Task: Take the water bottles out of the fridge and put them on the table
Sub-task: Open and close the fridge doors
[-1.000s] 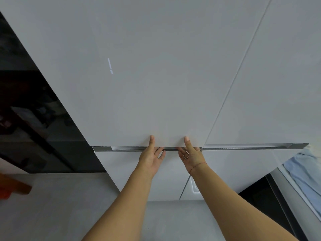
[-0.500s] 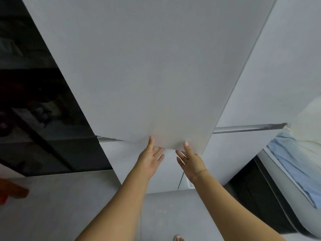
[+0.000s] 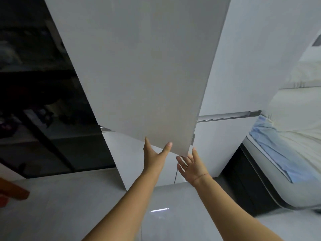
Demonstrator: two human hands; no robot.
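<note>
Step in hand: opening fridge door (image 3: 147, 75). Left hand (image 3: 153, 156) hooked on door's bottom edge, fingers hidden behind; right hand (image 3: 192, 166) spread just beside corner, gripping nothing. Water bottles not visible, presumably inside. Next: swing door wide, locate bottles.

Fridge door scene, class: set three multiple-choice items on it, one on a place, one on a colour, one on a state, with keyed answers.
1. Where is the left hand?
A. at the fridge door's bottom edge
B. on the floor
C. on the blue cloth

2. What colour is the cloth at the right?
A. red
B. light blue
C. black

3. What is the door's state?
A. shut flush
B. removed
C. swung partly open

Answers: 1 A, thumb and fingertip lie on its lower edge; 2 B, it shows pale blue; 3 C, its corner stands out past the lower panel.
</note>
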